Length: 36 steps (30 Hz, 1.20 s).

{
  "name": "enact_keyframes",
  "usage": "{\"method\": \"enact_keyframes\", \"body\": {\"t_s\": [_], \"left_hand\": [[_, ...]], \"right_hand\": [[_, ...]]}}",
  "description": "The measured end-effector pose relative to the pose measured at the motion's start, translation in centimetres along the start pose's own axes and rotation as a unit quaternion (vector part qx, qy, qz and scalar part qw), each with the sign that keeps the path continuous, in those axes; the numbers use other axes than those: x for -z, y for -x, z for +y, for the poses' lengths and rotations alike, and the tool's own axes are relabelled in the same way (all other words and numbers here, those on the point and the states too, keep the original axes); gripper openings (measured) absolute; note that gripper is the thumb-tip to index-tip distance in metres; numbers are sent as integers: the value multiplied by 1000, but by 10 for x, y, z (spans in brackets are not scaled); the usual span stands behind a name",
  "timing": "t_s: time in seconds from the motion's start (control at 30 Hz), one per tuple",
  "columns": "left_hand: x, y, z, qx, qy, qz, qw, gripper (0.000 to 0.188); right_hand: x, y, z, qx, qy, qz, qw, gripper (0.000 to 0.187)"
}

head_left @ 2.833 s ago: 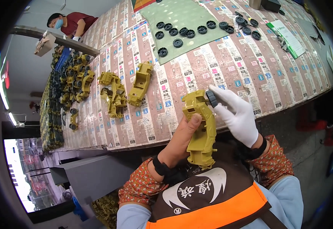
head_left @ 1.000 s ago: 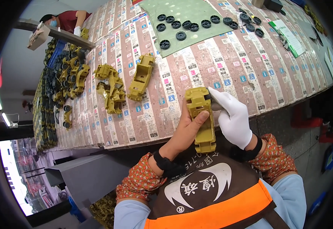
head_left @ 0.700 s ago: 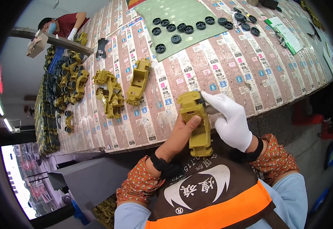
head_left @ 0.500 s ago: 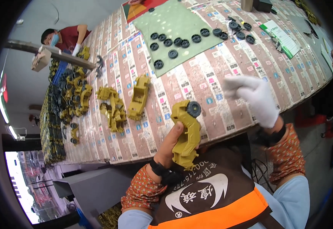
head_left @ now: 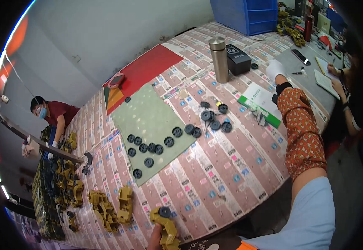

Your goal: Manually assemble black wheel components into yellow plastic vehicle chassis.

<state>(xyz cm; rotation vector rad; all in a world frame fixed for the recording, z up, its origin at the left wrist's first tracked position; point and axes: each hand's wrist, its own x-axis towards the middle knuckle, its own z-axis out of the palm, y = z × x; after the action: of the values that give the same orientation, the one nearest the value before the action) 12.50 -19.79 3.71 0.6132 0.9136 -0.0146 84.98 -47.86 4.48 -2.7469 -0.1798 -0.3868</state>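
Observation:
My left hand (head_left: 155, 239), at the lower edge, is closed around a yellow plastic toy vehicle body (head_left: 167, 230). One black wheel (head_left: 165, 212) sits at its upper end. My right hand (head_left: 275, 70), in a white glove, is stretched far across the table, beyond a white and green pad (head_left: 259, 102). A black box (head_left: 238, 60) and a small black wheel (head_left: 254, 66) lie to its left. Its fingers are mostly hidden from this angle, so what it holds or touches does not show.
Several black wheels (head_left: 149, 162) lie on a green mat (head_left: 148, 104), others beside it. Yellow bodies (head_left: 125, 204) rest left, near a large heap. A steel flask (head_left: 220, 62), a phone (head_left: 300, 57) and a blue crate (head_left: 248, 18) stand farther back. Two other people are at the table.
My right hand has reached away to the far right, from near the toy body to beyond the pad. The view has tipped up, so the left hand and toy body appear lower.

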Motion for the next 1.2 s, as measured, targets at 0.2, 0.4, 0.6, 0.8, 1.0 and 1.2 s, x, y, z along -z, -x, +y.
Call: {"method": "enact_keyframes", "body": {"t_s": [0.2, 0.4, 0.6, 0.8, 1.0, 1.2], "left_hand": [[23, -16, -3, -17, 1, 22, 1000, 53], [55, -23, -12, -10, -10, 48, 999, 52], [73, -10, -20, 15, -61, 42, 997, 59], [13, -21, 6, -12, -128, -24, 991, 66], [-5, -26, 13, -86, 31, -148, 985, 54], [0, -8, 5, -176, 50, -156, 971, 52]], "right_hand": [[-55, -71, -18, 23, 76, -117, 990, 42], [-74, -86, -42, 35, 168, -143, 975, 32], [-59, -71, -24, 110, 125, -110, 980, 26], [-35, -18, 5, 255, 0, -110, 961, 17], [99, 249, -146, 192, -273, -400, 854, 10], [110, 431, -193, 154, -424, -514, 730, 18]]}}
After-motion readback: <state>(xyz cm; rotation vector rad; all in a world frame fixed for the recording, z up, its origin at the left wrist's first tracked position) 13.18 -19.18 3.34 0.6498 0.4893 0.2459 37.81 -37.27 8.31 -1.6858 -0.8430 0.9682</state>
